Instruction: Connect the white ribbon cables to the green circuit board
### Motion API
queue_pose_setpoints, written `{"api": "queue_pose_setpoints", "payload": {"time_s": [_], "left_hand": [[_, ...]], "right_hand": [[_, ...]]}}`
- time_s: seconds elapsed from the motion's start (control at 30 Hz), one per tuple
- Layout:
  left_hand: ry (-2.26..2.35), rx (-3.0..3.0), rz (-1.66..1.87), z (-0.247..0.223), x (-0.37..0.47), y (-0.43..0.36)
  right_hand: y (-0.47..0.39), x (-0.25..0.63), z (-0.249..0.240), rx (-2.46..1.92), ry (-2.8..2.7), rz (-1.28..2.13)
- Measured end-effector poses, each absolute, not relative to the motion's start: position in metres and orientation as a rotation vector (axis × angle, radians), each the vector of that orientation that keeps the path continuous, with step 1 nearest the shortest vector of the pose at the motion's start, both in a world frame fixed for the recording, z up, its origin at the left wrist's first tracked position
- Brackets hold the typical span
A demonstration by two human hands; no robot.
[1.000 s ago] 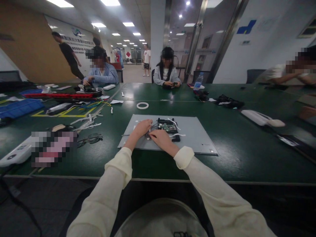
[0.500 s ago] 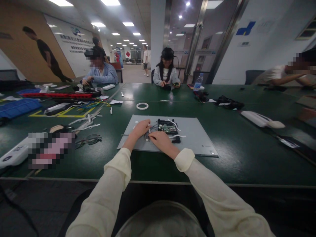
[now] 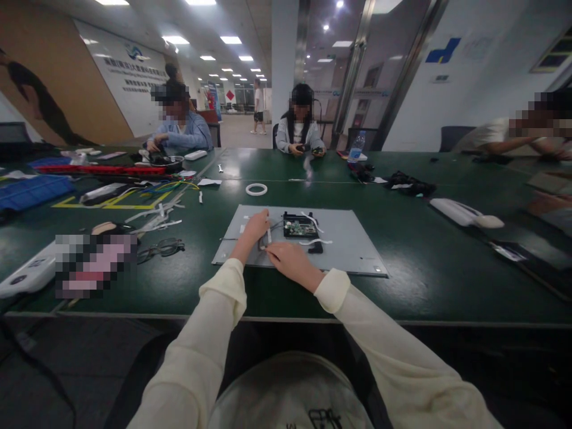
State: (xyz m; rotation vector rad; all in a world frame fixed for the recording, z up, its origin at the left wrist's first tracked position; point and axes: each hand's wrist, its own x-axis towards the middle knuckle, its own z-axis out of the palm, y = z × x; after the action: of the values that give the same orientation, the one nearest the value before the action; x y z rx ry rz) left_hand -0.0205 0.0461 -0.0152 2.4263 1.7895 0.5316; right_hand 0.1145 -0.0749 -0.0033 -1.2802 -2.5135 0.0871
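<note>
We look down past our cream sleeves (image 3: 179,381) at a dark green desk (image 3: 429,292), where a flat grey panel (image 3: 353,247) lies in front of us. Toward the middle of its far half sits a green circuit board (image 3: 295,228) in a black frame (image 3: 292,215), with thin dark cables (image 3: 276,225) running left from it to our hands. Our left hand (image 3: 256,227) rests over the panel's left part, fingers bent downward beside a narrow white strip (image 3: 269,236); how far open it is, and whether it grips anything, we cannot tell. Our right hand (image 3: 289,260), nearer us, has thumb and forefinger almost together at a small pale tip (image 3: 263,248) among the cables; it is too small for us to tell whether they hold it. Beyond the panel lies a white ring (image 3: 256,194). Well to the left are eyeglasses (image 3: 156,246). Across the desk sit two people wearing dark headgear (image 3: 302,94).
</note>
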Motion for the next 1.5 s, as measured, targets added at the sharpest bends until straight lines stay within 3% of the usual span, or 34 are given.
{"api": "queue_pose_setpoints", "payload": {"time_s": [0.33,0.9,1.5], "left_hand": [[1.958,2.366,0.768,-0.008,-0.046,0.027],[2.07,2.306,0.757,0.006,-0.043,0.005],[1.869,2.262,0.802,0.0,-0.039,0.006]], "right_hand": [[-0.082,0.125,-0.007,-1.012,-2.593,0.002],[-0.036,0.153,-0.012,-1.67,-2.505,0.104],[0.038,0.251,-0.025,-2.375,-1.795,-0.021]]}}
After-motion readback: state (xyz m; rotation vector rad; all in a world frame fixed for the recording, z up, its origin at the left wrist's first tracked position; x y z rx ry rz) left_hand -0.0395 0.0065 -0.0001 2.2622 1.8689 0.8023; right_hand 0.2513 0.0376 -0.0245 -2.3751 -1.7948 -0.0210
